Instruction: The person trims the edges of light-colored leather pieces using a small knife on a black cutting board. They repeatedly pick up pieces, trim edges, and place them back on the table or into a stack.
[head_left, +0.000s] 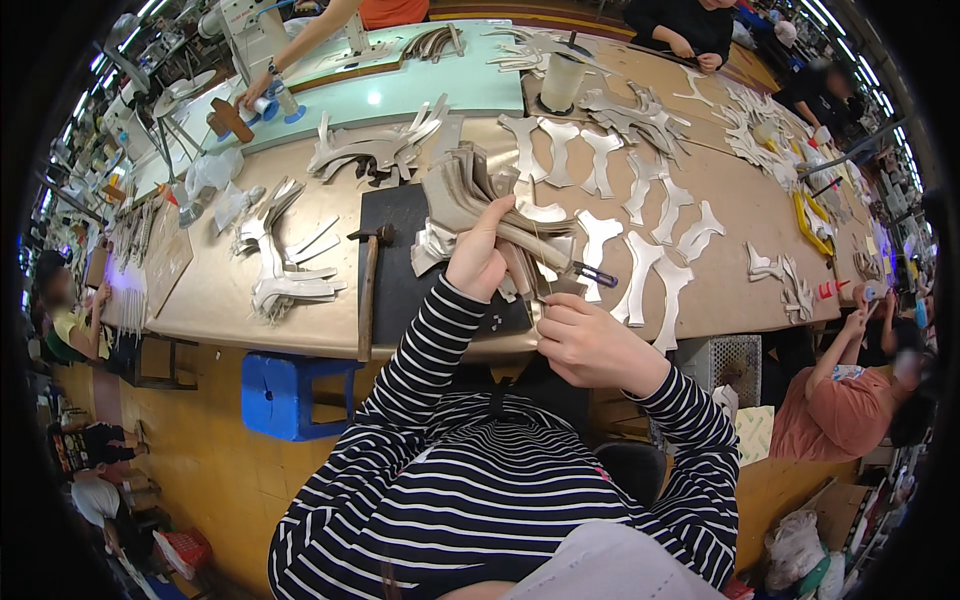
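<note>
My left hand (482,255) is wrapped round a thick stack of beige-grey cut shoe pieces (462,190), thumb on top, over a black mat (388,212). Close to the stack's near right end, my right hand (582,342) has its thumb and fingers pinched together. What they hold, if anything, is too small to make out. A dark purple pen-like tool (596,274) is just beyond the right hand, beside the stack. Left of the mat, a hammer (368,285) lies with its wooden handle reaching over the table's near edge.
Flat white cut pieces (600,160) lie spread on the brown table to the right. Piles of similar pieces (285,245) are at left. A clear cylinder (562,82) stands farther back. A blue stool (290,395) is below the near edge. Several people work around the table.
</note>
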